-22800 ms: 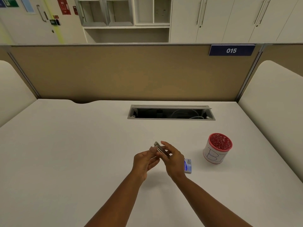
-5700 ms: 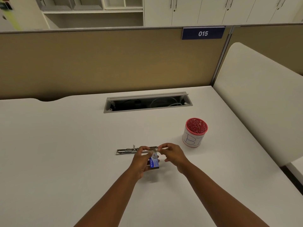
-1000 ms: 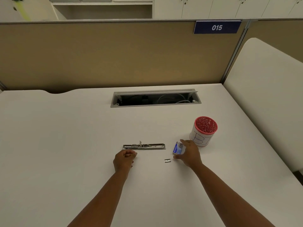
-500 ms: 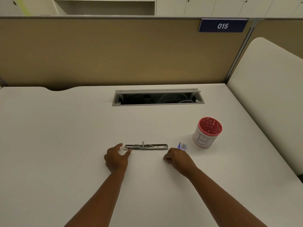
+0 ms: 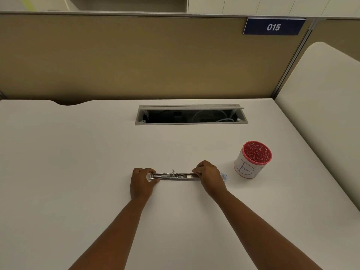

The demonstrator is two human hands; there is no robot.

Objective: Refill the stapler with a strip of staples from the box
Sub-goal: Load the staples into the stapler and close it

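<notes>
The silver stapler (image 5: pixel 175 175) lies unfolded flat on the white desk, stretched left to right. My left hand (image 5: pixel 142 182) grips its left end with curled fingers. My right hand (image 5: pixel 209 176) holds its right end, fingertips pinched at the metal channel. Whether a staple strip sits under those fingertips is hidden. The small blue staple box (image 5: pixel 224 176) peeks out just right of my right hand, mostly covered by it.
A white cup with a red patterned rim (image 5: pixel 252 159) stands to the right of the box. An open cable tray (image 5: pixel 191 114) is cut into the desk further back. A tan partition (image 5: pixel 136 59) closes the far edge; a white panel (image 5: pixel 321 114) rises on the right.
Both hands have moved forward from the desk onto the stapler's two ends. The loose staple piece seen on the desk a second ago is out of sight.
</notes>
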